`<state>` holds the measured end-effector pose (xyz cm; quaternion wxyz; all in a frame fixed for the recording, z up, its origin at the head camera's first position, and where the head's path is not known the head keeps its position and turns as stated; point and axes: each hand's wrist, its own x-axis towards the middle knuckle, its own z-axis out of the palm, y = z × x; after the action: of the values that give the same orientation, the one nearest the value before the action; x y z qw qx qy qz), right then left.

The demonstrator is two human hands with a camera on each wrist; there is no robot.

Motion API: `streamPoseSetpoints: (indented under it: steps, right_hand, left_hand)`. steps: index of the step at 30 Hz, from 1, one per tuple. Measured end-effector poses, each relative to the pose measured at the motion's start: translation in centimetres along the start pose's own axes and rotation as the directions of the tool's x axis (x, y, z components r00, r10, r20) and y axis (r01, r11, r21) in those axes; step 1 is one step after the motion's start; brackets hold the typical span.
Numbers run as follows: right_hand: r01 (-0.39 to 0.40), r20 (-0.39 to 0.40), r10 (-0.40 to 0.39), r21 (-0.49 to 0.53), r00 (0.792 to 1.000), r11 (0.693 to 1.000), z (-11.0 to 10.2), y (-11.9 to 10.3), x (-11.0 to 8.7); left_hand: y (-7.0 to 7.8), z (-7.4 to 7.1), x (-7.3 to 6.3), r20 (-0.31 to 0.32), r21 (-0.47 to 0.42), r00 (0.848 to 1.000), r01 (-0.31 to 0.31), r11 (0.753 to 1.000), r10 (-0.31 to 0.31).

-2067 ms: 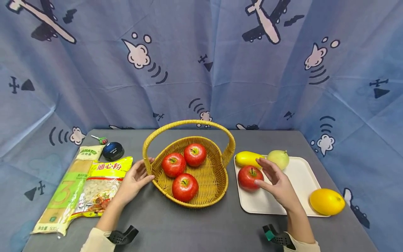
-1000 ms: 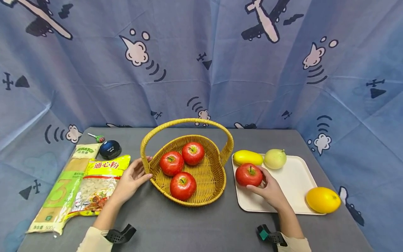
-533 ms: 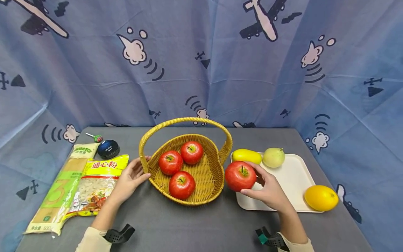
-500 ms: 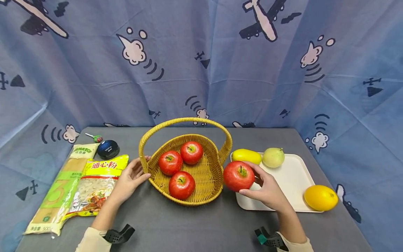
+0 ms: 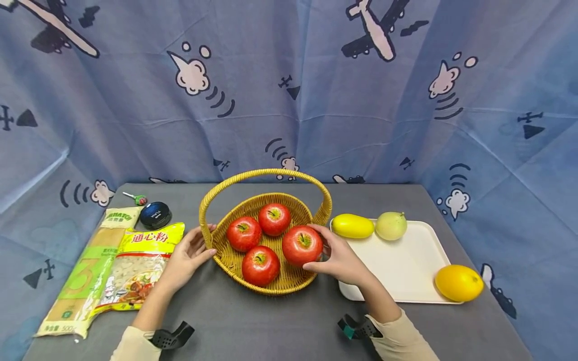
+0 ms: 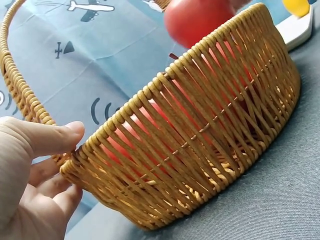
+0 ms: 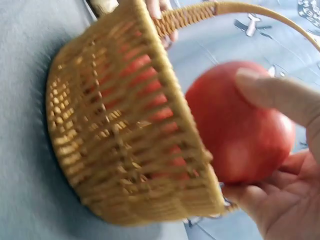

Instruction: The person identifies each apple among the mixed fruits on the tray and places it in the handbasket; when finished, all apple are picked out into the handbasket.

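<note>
A golden wicker basket [image 5: 295, 281] with a tall arched handle stands mid-table, holding three red apples, one of them the front apple [image 5: 261, 265]. My right hand [image 5: 338, 255] grips another red apple [image 5: 302, 245] above the basket's right side. In the right wrist view that apple [image 7: 240, 125] is at rim height, thumb on one side and fingers beneath. My left hand [image 5: 189, 255] pinches the basket's left rim at the foot of the handle; the left wrist view shows the thumb [image 6: 60, 137] on top of the rim and fingers below.
Right of the basket, a white tray [image 5: 397, 271] bears a yellow elongated fruit [image 5: 352, 226], a pale green pear-like fruit [image 5: 391, 226] and a yellow mango-like fruit [image 5: 458, 283] at its edge. At left lie two pasta packets [image 5: 135, 276], a dark round tin [image 5: 155, 215] and a lollipop [image 5: 140, 199].
My right hand closed round the apple on the tray, lifted it and carried it left over the basket. My left hand has stayed at the basket's rim.
</note>
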<state>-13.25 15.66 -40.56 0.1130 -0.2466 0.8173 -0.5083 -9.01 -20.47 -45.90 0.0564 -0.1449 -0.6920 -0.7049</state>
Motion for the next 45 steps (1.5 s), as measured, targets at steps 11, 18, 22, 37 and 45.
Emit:
streamPoseSetpoints:
  steps: [11, 18, 22, 37, 45]
  right_hand:
    - [-0.118, -0.087, 0.104, -0.177, 0.991, 0.977, 2.3, -0.4, 2.5]
    - [-0.160, -0.025, 0.159, -0.210, 0.987, 0.964, 2.0, -0.5, 3.7]
    - [-0.190, 0.005, 0.195, -0.201, 0.981, 0.961, 2.0, -0.4, 4.2]
    - [-0.163, 0.041, 0.187, -0.335, 0.981, 0.928, 3.0, -0.9, 5.2]
    - [-0.155, 0.042, 0.187, -0.404, 0.981, 0.902, 3.5, -1.2, 4.9]
  left_hand:
    - [-0.2, 0.3, 0.2, -0.004, 0.020, 0.999, 0.043, 0.999, -0.043]
    - [-0.3, 0.0, 0.4, -0.005, 0.013, 1.000, 0.022, 1.000, -0.022]
    - [-0.5, 0.0, 0.3, -0.008, 0.018, 0.999, 0.032, 0.999, -0.032]
    - [-0.7, -0.4, 0.5, -0.015, 0.054, 0.999, 0.045, 0.997, -0.044]
    - [-0.9, -0.4, 0.5, -0.014, 0.033, 1.000, 0.026, 0.999, -0.025]
